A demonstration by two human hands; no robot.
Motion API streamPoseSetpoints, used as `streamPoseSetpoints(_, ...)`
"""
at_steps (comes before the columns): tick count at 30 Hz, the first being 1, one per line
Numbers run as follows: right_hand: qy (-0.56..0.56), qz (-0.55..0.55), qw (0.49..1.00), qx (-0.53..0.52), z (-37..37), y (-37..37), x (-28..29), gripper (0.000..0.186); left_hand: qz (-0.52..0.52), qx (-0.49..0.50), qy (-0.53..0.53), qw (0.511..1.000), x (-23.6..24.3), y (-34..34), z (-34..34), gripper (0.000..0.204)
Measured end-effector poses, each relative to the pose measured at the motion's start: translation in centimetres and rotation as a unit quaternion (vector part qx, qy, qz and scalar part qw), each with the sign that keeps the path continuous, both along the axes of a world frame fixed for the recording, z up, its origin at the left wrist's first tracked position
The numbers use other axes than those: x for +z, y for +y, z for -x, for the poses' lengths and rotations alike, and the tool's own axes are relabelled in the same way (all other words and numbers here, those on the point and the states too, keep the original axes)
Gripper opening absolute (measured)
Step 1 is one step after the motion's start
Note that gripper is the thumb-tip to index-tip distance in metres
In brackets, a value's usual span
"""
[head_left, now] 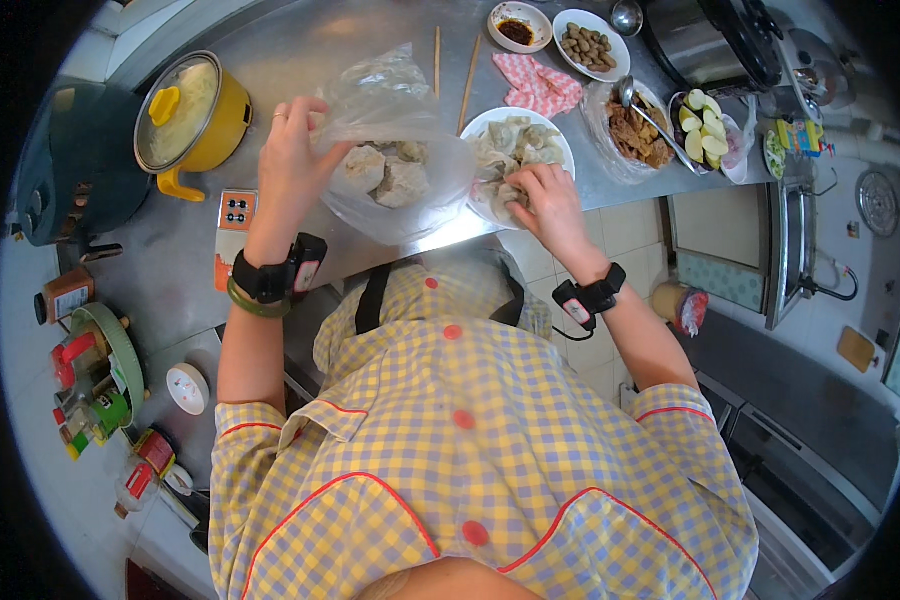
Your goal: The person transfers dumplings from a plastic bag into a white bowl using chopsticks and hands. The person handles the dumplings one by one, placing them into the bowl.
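Though loose, dumplings (510, 140) against right hand (550, 203).

Head view: left fisheye of a side-by-side pair | vantage: wearer's head, directly above red-trimmed yellow-and-blue checked cloth garment (510, 440) | facing: steeply down, grey metal counter (300, 70) toward upper edge | range: near, bare left hand (298, 138) and bare right hand (550, 198) above centre | field: wide, straight edges bowed, rim black
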State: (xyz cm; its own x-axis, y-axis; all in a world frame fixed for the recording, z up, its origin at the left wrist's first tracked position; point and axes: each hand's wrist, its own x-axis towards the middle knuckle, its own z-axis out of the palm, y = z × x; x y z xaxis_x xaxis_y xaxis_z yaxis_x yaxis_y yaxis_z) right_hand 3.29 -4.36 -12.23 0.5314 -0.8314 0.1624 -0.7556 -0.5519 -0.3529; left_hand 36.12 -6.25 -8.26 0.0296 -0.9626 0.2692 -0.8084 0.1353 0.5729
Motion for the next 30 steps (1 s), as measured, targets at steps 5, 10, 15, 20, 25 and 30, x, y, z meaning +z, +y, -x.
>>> streamPoseSetpoints(5,-0.127,0.073,0.989,0.031,-2.9,-1.3,3.6,0.033,0.013,-0.005,0.076,0.997,-1.8,-0.8,-0.8,0.016)
streamPoseSetpoints(10,-0.178,-0.042,0.973,0.138,-13.0,-1.1,6.3,0.029,-0.028,0.022,0.215,0.976,0.3,0.1,1.5,0.011)
streamPoseSetpoints(15,-0.118,-0.16,0.967,0.16,-16.9,-5.0,-2.7,0.019,0.058,-0.026,0.257,0.964,0.9,1.8,4.0,0.008)
streamPoseSetpoints(20,-0.245,-0.374,0.887,0.114,-18.0,-8.0,0.1,0.016,0.072,-0.024,0.291,0.954,1.2,1.0,3.5,0.009)
streamPoseSetpoints(25,-0.143,-0.101,0.97,0.166,-19.3,-11.3,-3.6,0.017,0.083,0.005,0.291,0.953,1.0,-1.3,2.9,0.011)
streamPoseSetpoints(30,0.026,0.146,0.978,0.149,-20.2,-11.7,-3.2,0.018,0.07,-0.019,0.286,0.955,-0.8,-1.0,2.2,0.016)
